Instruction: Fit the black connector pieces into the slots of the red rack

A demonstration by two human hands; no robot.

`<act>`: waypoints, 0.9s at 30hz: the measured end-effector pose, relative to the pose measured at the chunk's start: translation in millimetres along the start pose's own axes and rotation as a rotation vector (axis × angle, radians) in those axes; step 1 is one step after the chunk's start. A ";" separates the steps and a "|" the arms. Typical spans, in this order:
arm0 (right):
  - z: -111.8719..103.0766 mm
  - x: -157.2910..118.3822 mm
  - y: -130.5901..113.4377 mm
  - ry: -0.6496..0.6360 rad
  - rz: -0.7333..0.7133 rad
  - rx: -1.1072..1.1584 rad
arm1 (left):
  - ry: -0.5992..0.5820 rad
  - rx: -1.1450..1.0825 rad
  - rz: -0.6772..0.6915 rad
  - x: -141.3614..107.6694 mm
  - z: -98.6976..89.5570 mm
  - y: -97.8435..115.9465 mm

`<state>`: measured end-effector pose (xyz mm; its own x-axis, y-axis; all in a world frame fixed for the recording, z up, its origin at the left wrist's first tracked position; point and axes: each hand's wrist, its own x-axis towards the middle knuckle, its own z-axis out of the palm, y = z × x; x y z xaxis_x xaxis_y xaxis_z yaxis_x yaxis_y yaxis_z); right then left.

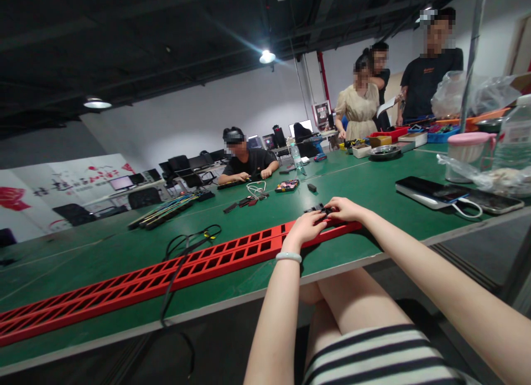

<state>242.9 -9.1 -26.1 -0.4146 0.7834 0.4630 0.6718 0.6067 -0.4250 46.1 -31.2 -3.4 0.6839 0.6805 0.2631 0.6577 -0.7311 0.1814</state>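
Observation:
A long red slotted frame (166,274) lies along the front of the green table (249,285). At its right end, my left hand (306,228), with a pale bangle on the wrist, rests with fingers bent over the frame. Beside it, my right hand (345,209) has its fingers curled at a small black part (316,208). The fingertips of both hands meet around this part, and their exact hold is too small to make out. A black strap (176,280) crosses the frame left of my hands.
Phones (433,190) with a white cable and a pink-lidded container (467,152) are at the right. Across the table a person (249,164) sits near a bottle (296,157); dark strips (166,211) lie left. Several people stand at the back right.

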 end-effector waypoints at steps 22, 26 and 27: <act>-2.9 1.6 -1.1 -0.053 -0.002 0.062 | 0.001 0.001 0.010 0.5 1.4 -1.2; -3.5 1.6 -0.7 -0.048 -0.015 0.049 | 0.006 -0.006 0.004 0.7 1.8 -0.7; -3.7 1.8 -0.5 -0.049 -0.011 0.046 | 0.004 -0.007 -0.001 0.8 1.8 -0.4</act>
<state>244.1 -8.5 -22.2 -0.4526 0.7814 0.4295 0.6387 0.6203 -0.4554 46.9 -30.2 -5.0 0.6816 0.6812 0.2670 0.6562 -0.7306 0.1888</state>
